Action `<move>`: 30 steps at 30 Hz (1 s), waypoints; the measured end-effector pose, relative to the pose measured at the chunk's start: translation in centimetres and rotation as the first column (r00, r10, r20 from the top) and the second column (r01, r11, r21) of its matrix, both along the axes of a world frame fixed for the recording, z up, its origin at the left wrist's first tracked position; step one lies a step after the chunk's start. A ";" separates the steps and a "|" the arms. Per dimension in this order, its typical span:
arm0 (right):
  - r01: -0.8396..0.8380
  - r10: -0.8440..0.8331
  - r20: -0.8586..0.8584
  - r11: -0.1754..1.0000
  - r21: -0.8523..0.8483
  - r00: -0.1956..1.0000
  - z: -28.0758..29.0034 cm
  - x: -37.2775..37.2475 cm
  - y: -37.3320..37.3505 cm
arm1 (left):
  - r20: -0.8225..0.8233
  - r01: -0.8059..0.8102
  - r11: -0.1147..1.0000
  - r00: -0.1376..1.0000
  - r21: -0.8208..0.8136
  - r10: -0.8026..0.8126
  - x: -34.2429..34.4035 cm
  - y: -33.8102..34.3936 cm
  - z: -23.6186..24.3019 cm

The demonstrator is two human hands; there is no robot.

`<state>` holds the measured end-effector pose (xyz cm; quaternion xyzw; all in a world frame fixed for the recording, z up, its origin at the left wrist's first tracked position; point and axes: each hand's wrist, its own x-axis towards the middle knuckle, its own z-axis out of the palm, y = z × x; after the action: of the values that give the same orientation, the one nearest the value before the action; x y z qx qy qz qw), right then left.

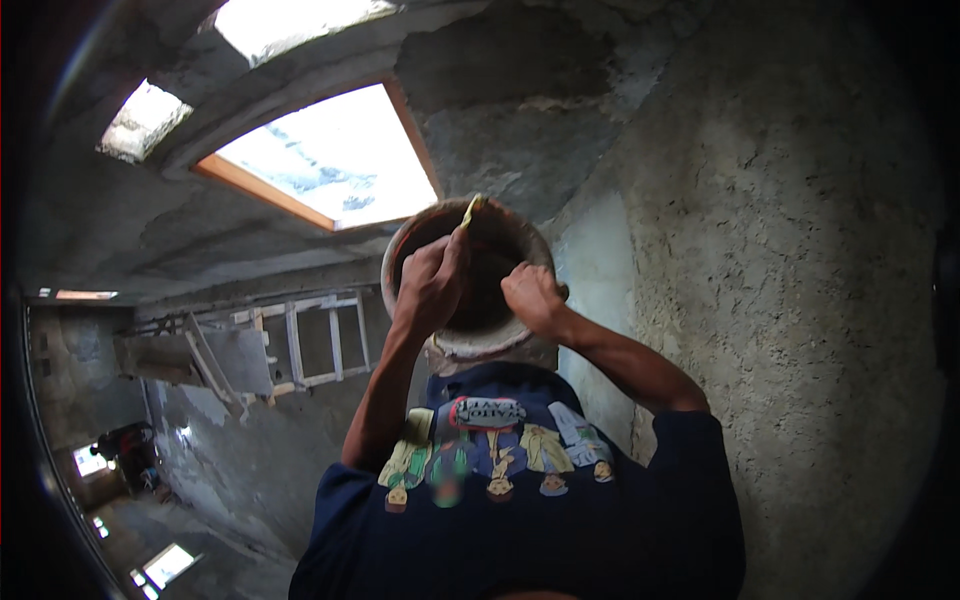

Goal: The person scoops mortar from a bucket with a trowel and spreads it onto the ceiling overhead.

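My left hand (432,285) is above the left part of a round bucket (476,346) with a dirty, crusted rim, and its fingers are pinched narrow on a yellow, twisted-looking strip (470,212). The strip sticks up past my fingertips toward the bucket's far edge; how much of it is hidden in my grip, I can't tell. My right hand (533,297) is curled tight like a fist at the right side of the bucket's mouth, but I can't tell whether it holds the rim or something else. The bucket sits straight in front of my chest, just beyond my navy shirt (540,540) with its printed figures, and its inside is dark between my two hands. Past it and to the left is a bright window (340,150) edged in orange-brown wood. A ladder-like wooden frame (293,345) is left of my left forearm (385,400), and a rough concrete wall (790,300) rises on my right.
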<state>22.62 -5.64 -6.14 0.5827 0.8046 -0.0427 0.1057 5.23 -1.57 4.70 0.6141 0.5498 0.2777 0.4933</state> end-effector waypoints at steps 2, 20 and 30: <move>-0.031 0.024 -0.081 0.996 -0.080 0.996 0.1 0.4 -0.1 | 0.027 -0.011 1.000 1.000 0.007 0.011 0.3 0.0 0.5; -0.138 0.155 0.061 0.965 -0.222 0.986 4.1 -1.8 1.7 | -0.066 0.042 0.990 0.997 0.137 -0.033 0.9 0.4 2.3; -0.323 0.203 -0.359 0.892 -0.315 0.911 2.4 0.7 -0.2 | 0.163 -0.062 0.998 0.984 -0.033 0.066 3.1 -0.7 0.3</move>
<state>23.35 -5.81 -3.77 0.4220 0.8609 -0.2705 0.0870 8.35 -2.27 5.03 0.5643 0.5305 0.3355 0.5363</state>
